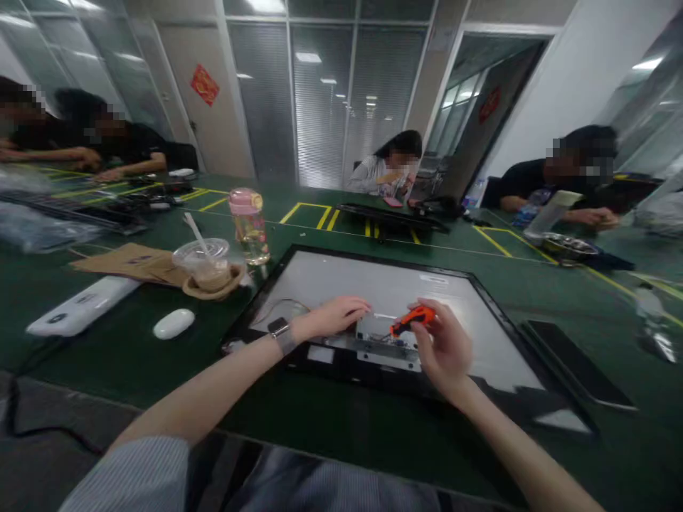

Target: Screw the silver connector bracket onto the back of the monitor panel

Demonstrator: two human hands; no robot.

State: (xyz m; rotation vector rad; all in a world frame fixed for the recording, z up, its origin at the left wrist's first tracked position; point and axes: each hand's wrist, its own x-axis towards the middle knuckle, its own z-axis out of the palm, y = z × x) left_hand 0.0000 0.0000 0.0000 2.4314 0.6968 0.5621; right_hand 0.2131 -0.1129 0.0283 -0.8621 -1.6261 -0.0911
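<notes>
A large flat screen panel (pixel 314 277) with a black frame and pale grey back lies before me on the green table. On its near edge sits a metal bracket (pixel 392 359) with a small circuit board (pixel 373 334). My right hand (pixel 445 345) grips an orange-and-black screwdriver (pixel 413 320), whose tip points down and left toward the board. At the board's left side is my left hand (pixel 339 316), fingers stretched out and holding nothing I can see. Whether its fingertips touch the board is unclear. A thin cable (pixel 282 302) runs over the panel's left part.
Left of the panel stand a plastic cup with straw (pixel 205 259), a pink-lidded bottle (pixel 249 227), a white oval case (pixel 173 323) and a white power bank (pixel 82 306). A dark phone-like slab (pixel 579 363) lies right. Several people sit around the table.
</notes>
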